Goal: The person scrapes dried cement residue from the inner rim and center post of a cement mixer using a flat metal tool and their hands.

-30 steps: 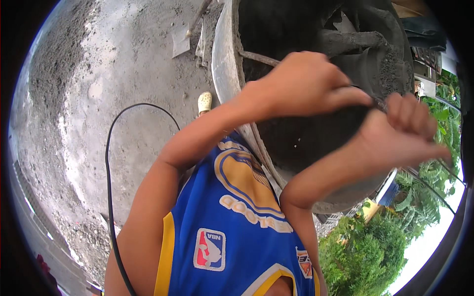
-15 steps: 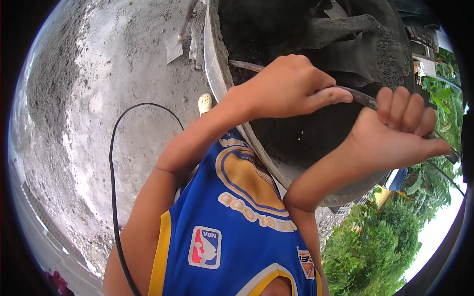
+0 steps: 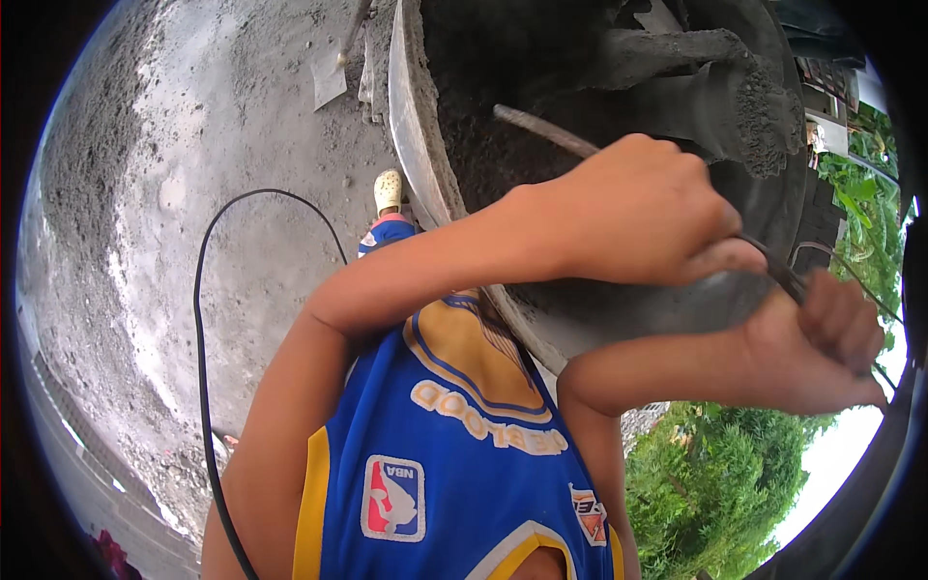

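Note:
A long, thin, grey-brown rod slants across the mouth of a large round drum crusted with grey cement. My left hand is closed round the rod's middle, palm down. Farther right, my right hand grips the same rod, its fingers curled over and slightly blurred. The rod's left end points into the dark inside of the drum, above the grey material there. Beyond my right hand the rod's other end is hard to make out.
Inside the drum, a cement-coated blade sticks out. Rough grey ground lies to the left, with a pale flat scrap on it. A black cable loops beside my left arm. Green bushes stand at lower right.
Both hands have moved right and toward me, carrying the rod along. Its left end has come away from near the drum's rim and now shows farther inside the mouth.

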`<action>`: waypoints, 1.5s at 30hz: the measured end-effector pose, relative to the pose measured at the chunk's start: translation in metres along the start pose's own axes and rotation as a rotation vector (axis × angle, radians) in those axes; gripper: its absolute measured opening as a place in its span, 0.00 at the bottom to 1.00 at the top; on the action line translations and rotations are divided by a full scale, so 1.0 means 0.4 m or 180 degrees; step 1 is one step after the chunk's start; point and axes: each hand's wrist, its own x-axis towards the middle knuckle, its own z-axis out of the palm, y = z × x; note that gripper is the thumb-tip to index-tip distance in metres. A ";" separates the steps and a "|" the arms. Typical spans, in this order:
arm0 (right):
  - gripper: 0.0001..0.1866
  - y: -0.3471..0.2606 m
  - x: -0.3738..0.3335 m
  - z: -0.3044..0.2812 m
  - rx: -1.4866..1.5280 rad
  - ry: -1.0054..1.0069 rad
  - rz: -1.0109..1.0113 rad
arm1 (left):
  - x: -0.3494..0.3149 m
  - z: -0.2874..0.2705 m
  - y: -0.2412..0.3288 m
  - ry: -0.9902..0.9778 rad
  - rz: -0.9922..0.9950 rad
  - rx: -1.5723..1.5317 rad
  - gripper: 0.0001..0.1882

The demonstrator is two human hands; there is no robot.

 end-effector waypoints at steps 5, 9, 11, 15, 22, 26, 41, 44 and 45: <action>0.33 0.122 -0.019 0.051 -0.1430 0.1310 -0.0146 | -0.052 -0.042 -0.056 -0.0163 -0.0458 0.0039 0.23; 0.31 0.108 -0.028 -0.031 -0.0486 0.0709 0.0283 | -0.058 0.013 -0.071 -0.0165 -0.0426 0.0053 0.24; 0.33 0.039 -0.029 -0.044 0.0357 0.0122 0.0240 | -0.028 0.029 -0.042 0.0016 -0.0012 0.0070 0.24; 0.33 -0.017 -0.022 -0.011 0.0388 -0.0176 -0.0377 | 0.006 -0.014 0.021 -0.0412 0.0203 0.0070 0.26; 0.32 0.089 -0.028 -0.045 0.0053 0.0345 0.0234 | -0.049 -0.012 -0.086 -0.0468 -0.0242 -0.0217 0.22; 0.33 0.000 -0.017 -0.012 0.0485 -0.0206 -0.0044 | 0.036 -0.027 0.044 -0.0512 0.0252 0.0290 0.26; 0.29 0.208 0.030 0.026 -0.0925 0.1306 0.0035 | -0.016 -0.074 -0.121 -0.0372 -0.0575 -0.0050 0.20; 0.32 0.162 0.022 -0.024 -0.0325 0.0480 0.0497 | -0.033 -0.060 -0.117 -0.0272 -0.0409 -0.0278 0.21; 0.32 0.134 0.037 -0.061 -0.0079 0.0197 0.0539 | -0.015 -0.054 -0.100 -0.0354 -0.0350 -0.0116 0.22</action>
